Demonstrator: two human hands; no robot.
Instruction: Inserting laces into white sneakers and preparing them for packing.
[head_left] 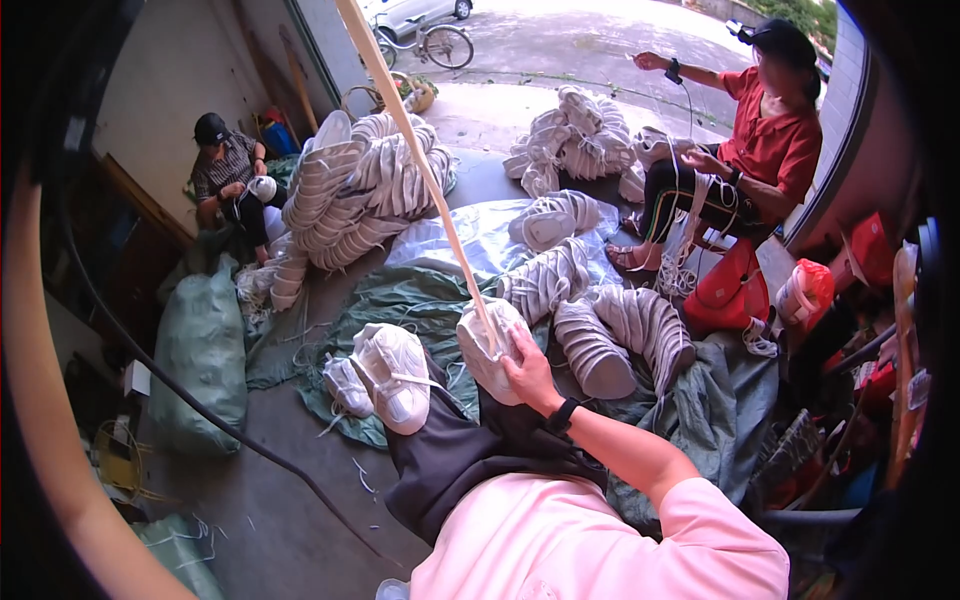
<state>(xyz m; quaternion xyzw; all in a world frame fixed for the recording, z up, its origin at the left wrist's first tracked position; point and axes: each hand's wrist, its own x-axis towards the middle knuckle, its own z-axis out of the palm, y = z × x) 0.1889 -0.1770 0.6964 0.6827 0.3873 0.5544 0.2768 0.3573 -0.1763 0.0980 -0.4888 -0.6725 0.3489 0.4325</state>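
Observation:
My right hand (530, 370) is closed around a pale shoe (478, 335) above my lap, its fingers along the shoe's side. From that shoe a pale lace (432, 185) stretches taut, up past the top edge of the picture. My left arm curves up along the left rim, and its hand is out of view. A white laced shoe (402, 400) rests at my left knee. Next to it lies another pale shoe (347, 388) with loose laces. Just beyond my right hand are stacks of nested pale shoes (592, 350) on green sheeting.
A big heap of shoes (365, 190) stands far left, another (575, 140) far right. A person in dark clothes (225, 175) and one in red (775, 140) handle shoes and laces. A stuffed green sack (200, 345) and black cable (215, 420) are left; red bags (728, 290) right.

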